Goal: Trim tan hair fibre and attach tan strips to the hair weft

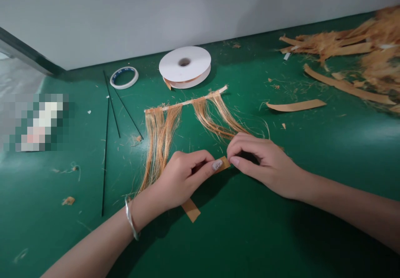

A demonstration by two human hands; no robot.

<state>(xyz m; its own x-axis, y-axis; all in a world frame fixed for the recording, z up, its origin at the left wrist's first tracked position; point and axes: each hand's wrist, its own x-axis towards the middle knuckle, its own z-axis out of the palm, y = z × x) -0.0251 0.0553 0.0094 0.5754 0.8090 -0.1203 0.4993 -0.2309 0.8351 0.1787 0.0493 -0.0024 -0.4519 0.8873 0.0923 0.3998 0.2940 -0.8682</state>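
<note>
My left hand [178,180] pinches a short strip of orange-brown ribbon [223,164] between thumb and forefinger. The other part of this ribbon shows below the palm; its middle is hidden by the hand. At the ribbon's free end, my right hand [268,165] is closed, thumb and fingertips together on the edge; any loose thread there is too fine to make out. Just beyond both hands lies a narrow white tape strip [187,102] with frayed orange ribbon fringes [156,138] hanging from it in separate bunches. My left forearm crosses the lower ends of the left fringe.
A white ribbon spool [185,63] and a tape roll [124,78] lie near the wall. Several thin dark rods [105,161] are at left. Far right holds a heap of frayed ribbon [375,57], with a loose ribbon piece [296,105] nearer. Thread scraps dot the green table [237,244].
</note>
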